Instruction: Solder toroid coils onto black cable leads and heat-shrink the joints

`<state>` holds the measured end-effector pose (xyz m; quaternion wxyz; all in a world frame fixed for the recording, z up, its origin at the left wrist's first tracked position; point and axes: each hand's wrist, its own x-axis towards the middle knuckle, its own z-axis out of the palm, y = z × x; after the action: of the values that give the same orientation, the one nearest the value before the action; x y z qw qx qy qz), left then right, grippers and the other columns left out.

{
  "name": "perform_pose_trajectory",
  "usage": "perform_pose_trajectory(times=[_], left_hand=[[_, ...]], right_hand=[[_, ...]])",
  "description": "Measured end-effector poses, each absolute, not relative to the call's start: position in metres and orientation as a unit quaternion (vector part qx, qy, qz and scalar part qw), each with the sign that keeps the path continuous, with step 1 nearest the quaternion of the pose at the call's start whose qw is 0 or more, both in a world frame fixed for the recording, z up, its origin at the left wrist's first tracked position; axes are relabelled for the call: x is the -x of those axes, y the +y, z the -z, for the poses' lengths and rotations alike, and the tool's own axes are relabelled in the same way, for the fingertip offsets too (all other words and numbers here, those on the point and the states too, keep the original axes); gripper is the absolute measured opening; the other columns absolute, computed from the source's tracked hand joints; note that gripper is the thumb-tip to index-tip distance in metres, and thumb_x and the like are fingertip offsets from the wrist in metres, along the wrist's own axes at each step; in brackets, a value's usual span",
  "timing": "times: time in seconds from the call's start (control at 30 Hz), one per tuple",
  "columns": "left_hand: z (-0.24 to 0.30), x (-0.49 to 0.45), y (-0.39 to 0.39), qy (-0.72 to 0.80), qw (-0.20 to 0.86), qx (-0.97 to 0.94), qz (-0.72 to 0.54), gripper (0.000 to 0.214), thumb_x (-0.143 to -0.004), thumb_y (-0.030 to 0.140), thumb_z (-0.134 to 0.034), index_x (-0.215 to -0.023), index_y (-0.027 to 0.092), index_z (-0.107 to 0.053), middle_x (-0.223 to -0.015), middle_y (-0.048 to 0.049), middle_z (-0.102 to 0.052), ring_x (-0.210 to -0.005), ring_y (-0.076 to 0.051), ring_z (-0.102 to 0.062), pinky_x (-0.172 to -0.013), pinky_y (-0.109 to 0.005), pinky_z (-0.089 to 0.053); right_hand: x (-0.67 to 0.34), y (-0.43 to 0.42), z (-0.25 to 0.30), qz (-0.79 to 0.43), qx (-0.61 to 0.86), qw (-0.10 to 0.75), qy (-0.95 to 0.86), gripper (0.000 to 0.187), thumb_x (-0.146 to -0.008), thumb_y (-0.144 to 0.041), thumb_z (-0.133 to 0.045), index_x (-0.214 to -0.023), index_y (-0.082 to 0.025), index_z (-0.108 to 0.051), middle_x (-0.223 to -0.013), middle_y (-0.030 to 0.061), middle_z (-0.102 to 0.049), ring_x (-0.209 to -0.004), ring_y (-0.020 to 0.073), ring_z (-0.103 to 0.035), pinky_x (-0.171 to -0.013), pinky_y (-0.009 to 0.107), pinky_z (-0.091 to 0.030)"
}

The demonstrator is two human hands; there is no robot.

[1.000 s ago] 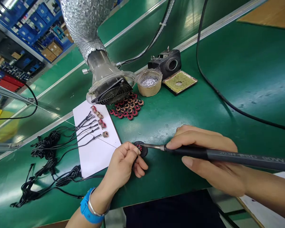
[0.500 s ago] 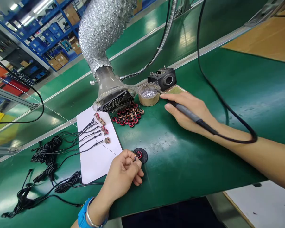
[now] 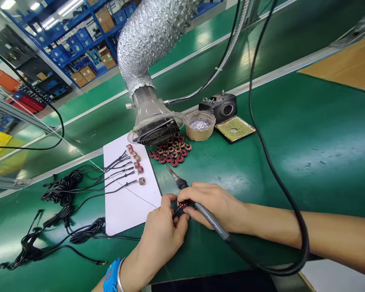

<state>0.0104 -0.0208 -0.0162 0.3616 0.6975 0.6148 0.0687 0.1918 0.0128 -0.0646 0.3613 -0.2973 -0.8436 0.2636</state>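
My left hand (image 3: 164, 229) is closed in a pinch on the end of a black cable (image 3: 121, 237), at the edge of a small red-and-black wound coil (image 3: 183, 205). A thin wire (image 3: 140, 197) runs in from the upper left to its fingers. My right hand (image 3: 219, 205) is closed around a soldering iron (image 3: 213, 222), whose tip points away to the upper left, off the coil. The thumb and forefinger of that hand also reach the coil. Fingers mostly hide the dark round pad under it.
A fan hood (image 3: 158, 129) on a foil duct hangs over a pile of coils (image 3: 172, 150). Beside it stand a solder pot (image 3: 200, 126), a black holder (image 3: 222, 107) and a sponge tray (image 3: 235, 129). Cables with coils lie on a white sheet (image 3: 130, 211). The iron's cord (image 3: 273, 174) loops at right.
My right hand has brought the soldering iron from the solder pot down to the coil beside my left hand. The sponge tray is now uncovered. The view has shifted slightly.
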Motion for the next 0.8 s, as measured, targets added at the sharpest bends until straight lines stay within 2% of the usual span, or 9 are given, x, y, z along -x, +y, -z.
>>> perform_pose_trajectory(times=[0.1, 0.27, 0.43, 0.6, 0.7, 0.8], left_hand=[[0.018, -0.009, -0.02, 0.606, 0.356, -0.709, -0.064, 0.027, -0.087, 0.028, -0.05, -0.113, 0.02, -0.046, -0.066, 0.0021, -0.06, -0.055, -0.017, -0.059, -0.052, -0.025, -0.033], [0.018, -0.008, -0.019, 0.609, 0.351, -0.708, -0.07, 0.03, -0.085, 0.024, -0.053, -0.114, 0.02, -0.047, -0.059, 0.0049, -0.053, -0.051, -0.016, -0.052, -0.051, -0.024, -0.029], [0.008, -0.001, -0.019, 0.575, 0.485, -0.644, -0.139, 0.027, -0.084, 0.027, -0.059, -0.109, 0.02, -0.05, -0.062, 0.0069, -0.046, -0.053, -0.011, -0.044, -0.051, -0.022, -0.03], [0.003, 0.007, -0.019, 0.531, 0.568, -0.589, -0.221, 0.023, -0.091, 0.038, -0.055, -0.1, 0.018, -0.057, -0.066, 0.0038, -0.047, -0.056, -0.009, -0.037, -0.052, -0.022, -0.029], [0.005, 0.008, -0.02, 0.528, 0.577, -0.578, -0.235, 0.026, -0.09, 0.039, -0.057, -0.102, 0.017, -0.06, -0.071, 0.0013, -0.052, -0.057, -0.009, -0.038, -0.053, -0.022, -0.029], [0.007, 0.008, -0.021, 0.532, 0.57, -0.579, -0.236, 0.026, -0.089, 0.04, -0.058, -0.102, 0.017, -0.061, -0.072, 0.0007, -0.053, -0.056, -0.009, -0.036, -0.052, -0.022, -0.028]], right_hand=[[-0.189, 0.013, 0.07, -0.237, 0.279, 0.4, -0.841, 0.019, -0.084, -0.009, -0.052, -0.1, -0.02, -0.051, -0.081, 0.002, -0.062, -0.07, 0.015, -0.052, -0.062, 0.025, -0.043], [-0.189, 0.012, 0.067, -0.195, 0.279, 0.459, -0.82, 0.023, -0.08, -0.009, -0.054, -0.1, -0.019, -0.049, -0.079, 0.0018, -0.059, -0.067, 0.015, -0.046, -0.061, 0.025, -0.041], [-0.192, 0.015, 0.06, -0.158, 0.298, 0.475, -0.813, 0.034, -0.074, -0.013, -0.056, -0.107, -0.018, -0.048, -0.078, 0.0022, -0.055, -0.069, 0.0168, -0.045, -0.062, 0.029, -0.041], [-0.194, 0.009, 0.05, -0.287, 0.308, 0.459, -0.783, 0.048, -0.07, -0.01, -0.056, -0.115, -0.021, -0.044, -0.081, 0.0005, -0.051, -0.071, 0.0148, -0.052, -0.065, 0.028, -0.047], [-0.195, 0.003, 0.045, -0.388, 0.308, 0.445, -0.746, 0.055, -0.068, -0.007, -0.056, -0.118, -0.023, -0.04, -0.085, 0.0, -0.05, -0.072, 0.0126, -0.055, -0.064, 0.024, -0.049], [-0.196, 0.0, 0.046, -0.472, 0.297, 0.42, -0.716, 0.053, -0.072, -0.01, -0.059, -0.119, -0.025, -0.04, -0.097, 0.0035, -0.051, -0.082, 0.0142, -0.058, -0.069, 0.025, -0.052]])
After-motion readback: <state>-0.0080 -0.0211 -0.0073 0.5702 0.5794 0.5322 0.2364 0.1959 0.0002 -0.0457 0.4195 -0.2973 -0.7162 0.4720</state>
